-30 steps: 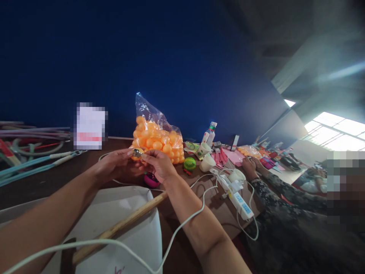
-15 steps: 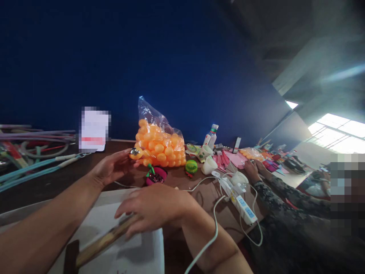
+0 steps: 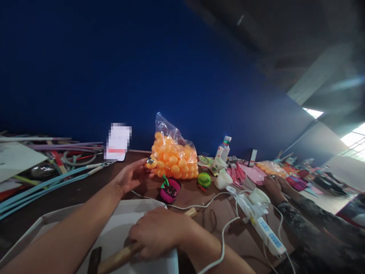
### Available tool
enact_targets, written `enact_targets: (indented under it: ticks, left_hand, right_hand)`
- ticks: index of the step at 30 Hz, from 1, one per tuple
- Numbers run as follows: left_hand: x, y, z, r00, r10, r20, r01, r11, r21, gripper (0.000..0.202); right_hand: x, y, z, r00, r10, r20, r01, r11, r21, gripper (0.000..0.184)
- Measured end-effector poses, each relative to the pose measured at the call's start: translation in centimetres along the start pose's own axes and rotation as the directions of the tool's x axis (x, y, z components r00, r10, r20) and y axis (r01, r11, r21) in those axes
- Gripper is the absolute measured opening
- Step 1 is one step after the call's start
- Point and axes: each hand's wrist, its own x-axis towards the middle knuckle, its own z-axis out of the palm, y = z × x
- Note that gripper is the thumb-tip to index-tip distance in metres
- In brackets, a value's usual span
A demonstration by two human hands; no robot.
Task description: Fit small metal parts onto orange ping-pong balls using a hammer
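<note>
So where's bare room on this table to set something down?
Bare dark wooden tabletop lies between the pale blue tubes and the left forearm. The patch by the white power strip is cable-crossed; around the clear bag of orange balls it's crowded.

workshop | long table (image 3: 85, 182); bagged orange balls (image 3: 175, 161); power strip (image 3: 266, 230)

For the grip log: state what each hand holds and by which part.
Left hand pinches a small orange ball by its sides, at the fingertips. Right hand wraps a hammer around the middle of its wooden handle.
</note>
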Motion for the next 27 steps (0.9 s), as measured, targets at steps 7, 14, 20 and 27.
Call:
enact_targets:
  ticks: [7, 14, 20, 27]
  left_hand:
    - [0.17, -0.27, -0.58, 1.000, 0.007, -0.015, -0.007, 1.000, 0.010, 0.016]
    - [0.18, -0.37, -0.36, 0.999, 0.020, 0.028, -0.021, 1.000, 0.023, 0.016]
    - [0.02, -0.30, -0.12, 1.000, 0.011, 0.010, -0.011, 0.999, 0.033, 0.016]
    - [0.08, -0.32, -0.54, 1.000, 0.011, -0.009, -0.011, 1.000, 0.026, 0.017]
  right_hand:
    - [0.36, 0.00, -0.29, 0.997, 0.033, 0.064, -0.034, 0.999, 0.015, 0.030]
    - [0.66, 0.02, -0.19, 0.995, 0.040, 0.092, -0.042, 0.999, 0.027, 0.031]
    - [0.70, 0.03, -0.68, 0.992, 0.024, 0.123, -0.034, 0.996, 0.078, 0.033]
    - [0.27, 0.14, -0.36, 0.999, 0.054, 0.000, -0.054, 0.999, 0.000, 0.026]
